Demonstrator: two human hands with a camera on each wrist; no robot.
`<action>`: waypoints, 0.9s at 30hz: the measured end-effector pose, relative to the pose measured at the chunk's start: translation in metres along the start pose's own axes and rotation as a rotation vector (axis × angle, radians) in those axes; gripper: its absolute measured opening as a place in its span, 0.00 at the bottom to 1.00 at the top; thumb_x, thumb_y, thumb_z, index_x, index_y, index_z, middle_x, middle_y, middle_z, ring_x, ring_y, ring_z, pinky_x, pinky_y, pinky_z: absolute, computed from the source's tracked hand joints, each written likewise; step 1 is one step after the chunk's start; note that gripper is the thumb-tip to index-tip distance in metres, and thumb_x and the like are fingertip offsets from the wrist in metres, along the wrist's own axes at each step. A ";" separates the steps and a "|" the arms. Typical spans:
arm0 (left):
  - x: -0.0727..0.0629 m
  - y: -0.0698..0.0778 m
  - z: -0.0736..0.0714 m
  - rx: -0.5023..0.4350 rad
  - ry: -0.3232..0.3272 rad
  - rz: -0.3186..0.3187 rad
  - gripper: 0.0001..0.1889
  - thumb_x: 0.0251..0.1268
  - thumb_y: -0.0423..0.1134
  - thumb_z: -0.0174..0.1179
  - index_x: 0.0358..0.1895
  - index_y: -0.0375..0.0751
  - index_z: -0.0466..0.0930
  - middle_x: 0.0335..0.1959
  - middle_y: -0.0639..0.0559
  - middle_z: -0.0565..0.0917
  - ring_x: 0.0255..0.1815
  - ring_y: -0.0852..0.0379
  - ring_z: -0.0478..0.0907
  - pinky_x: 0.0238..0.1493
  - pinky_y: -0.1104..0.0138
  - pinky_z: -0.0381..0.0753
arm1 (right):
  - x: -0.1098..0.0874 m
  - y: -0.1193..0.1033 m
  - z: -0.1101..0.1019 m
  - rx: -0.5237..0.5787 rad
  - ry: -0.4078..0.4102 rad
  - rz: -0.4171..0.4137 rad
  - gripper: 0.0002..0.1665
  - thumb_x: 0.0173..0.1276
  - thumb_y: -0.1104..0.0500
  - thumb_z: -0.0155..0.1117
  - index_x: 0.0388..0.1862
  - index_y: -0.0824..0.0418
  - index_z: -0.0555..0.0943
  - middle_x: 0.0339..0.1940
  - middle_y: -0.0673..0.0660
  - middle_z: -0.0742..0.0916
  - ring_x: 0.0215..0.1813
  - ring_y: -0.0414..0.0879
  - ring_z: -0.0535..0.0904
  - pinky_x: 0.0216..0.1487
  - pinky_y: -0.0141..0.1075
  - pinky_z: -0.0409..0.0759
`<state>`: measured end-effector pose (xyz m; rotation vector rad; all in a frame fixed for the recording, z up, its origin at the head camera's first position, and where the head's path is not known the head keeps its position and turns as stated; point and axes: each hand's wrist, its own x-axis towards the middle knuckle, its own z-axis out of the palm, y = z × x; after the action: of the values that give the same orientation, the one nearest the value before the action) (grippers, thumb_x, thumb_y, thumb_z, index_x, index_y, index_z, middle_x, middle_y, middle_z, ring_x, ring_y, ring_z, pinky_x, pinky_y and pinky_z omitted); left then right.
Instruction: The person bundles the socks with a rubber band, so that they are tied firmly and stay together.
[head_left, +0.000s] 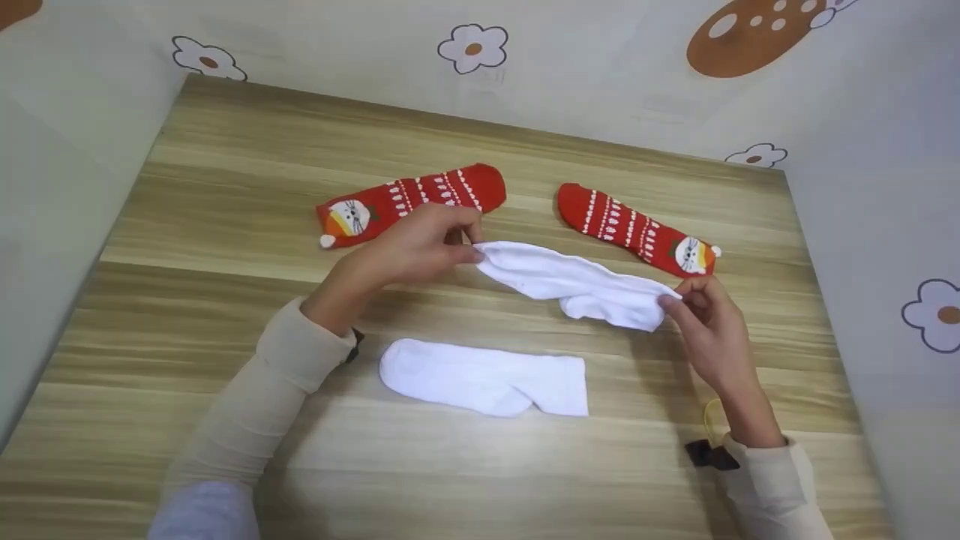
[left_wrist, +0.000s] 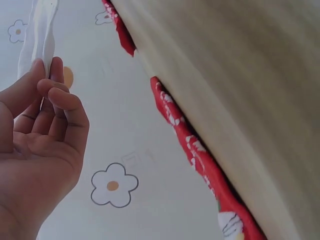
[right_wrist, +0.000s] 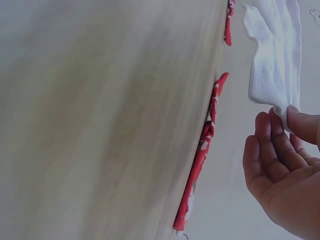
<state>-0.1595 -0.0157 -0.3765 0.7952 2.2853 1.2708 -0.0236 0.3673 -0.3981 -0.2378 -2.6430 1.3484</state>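
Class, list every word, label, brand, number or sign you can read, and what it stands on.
No readable text on the held white sock, the flat white sock, the left red sock or the right red sock.
Faint marks on the wall: too blurred to read.

The person's left hand stands at the left of the left wrist view, palm turned toward the camera, its thumb and fingertips pinching a long, narrow strip of thin white fabric that runs up past the top edge. Across the upper right slants a blurred, pale brown wood-look tabletop. Along its border lie two flat, red fabric pieces with white patterning — a short one above and a longer one below, apart from each other. The longer piece carries a white patch with dark lines near its lower end. Behind spreads a pale wall — a black-outlined white flower with an orange-brown centre shows below, beside the hand.
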 end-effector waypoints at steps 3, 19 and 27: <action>-0.002 0.002 -0.004 0.000 0.006 0.022 0.06 0.68 0.41 0.69 0.39 0.47 0.80 0.36 0.52 0.83 0.42 0.52 0.79 0.44 0.62 0.80 | 0.004 -0.003 0.001 0.052 0.028 0.001 0.13 0.73 0.63 0.67 0.48 0.69 0.74 0.32 0.44 0.85 0.36 0.36 0.77 0.37 0.25 0.75; -0.009 0.002 -0.012 -0.048 0.025 -0.018 0.06 0.69 0.40 0.67 0.41 0.48 0.80 0.41 0.52 0.82 0.46 0.53 0.78 0.47 0.62 0.80 | 0.017 -0.008 0.003 0.159 0.093 -0.023 0.12 0.72 0.65 0.67 0.48 0.69 0.74 0.40 0.45 0.89 0.45 0.40 0.83 0.47 0.25 0.81; -0.016 0.004 -0.014 -0.052 0.030 -0.020 0.06 0.68 0.40 0.69 0.42 0.47 0.80 0.40 0.53 0.83 0.44 0.52 0.79 0.46 0.63 0.80 | 0.015 -0.010 0.003 0.195 0.097 -0.050 0.12 0.71 0.68 0.67 0.47 0.71 0.74 0.39 0.47 0.89 0.43 0.40 0.83 0.46 0.25 0.81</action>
<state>-0.1545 -0.0335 -0.3643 0.7380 2.2678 1.3365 -0.0395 0.3619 -0.3905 -0.2039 -2.4024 1.5244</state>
